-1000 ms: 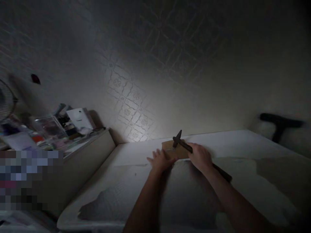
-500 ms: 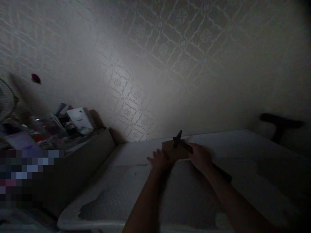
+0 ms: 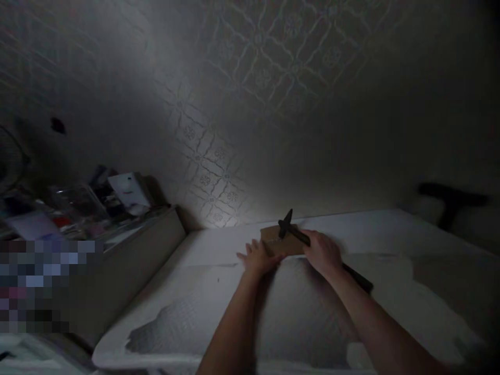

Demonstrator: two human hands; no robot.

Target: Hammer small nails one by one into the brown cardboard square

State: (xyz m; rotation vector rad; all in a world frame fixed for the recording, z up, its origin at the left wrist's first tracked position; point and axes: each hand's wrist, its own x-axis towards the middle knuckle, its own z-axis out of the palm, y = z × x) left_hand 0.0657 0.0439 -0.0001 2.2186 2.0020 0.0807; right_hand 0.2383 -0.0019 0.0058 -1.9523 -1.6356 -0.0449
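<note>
My right hand [image 3: 323, 253] is wrapped round the dark handle of a hammer [image 3: 286, 224]. Its handle end sticks out behind my wrist, and the head is over a flat brown piece that looks like cardboard [image 3: 295, 245]. A short pale line of small marks runs across that piece near its left part. My left hand [image 3: 258, 256] lies with fingers spread at the left and near edge of the brown piece, touching it. Beneath them is a white board or tabletop [image 3: 219, 247] with worn grey patches. The dim light hides whether the hammer head touches the brown piece.
A patterned wall [image 3: 242, 172] rises behind the white surface. At the left, a cabinet [image 3: 144, 255] carries a white box [image 3: 130, 190], a clear container [image 3: 80, 203] and clutter. A fan [image 3: 11, 159] is at the far left. A dark T-shaped object [image 3: 449, 200] stands at the right.
The light on the wall has dimmed, while the white surface and my arms look brighter. My hands and the hammer hold nearly the same place.
</note>
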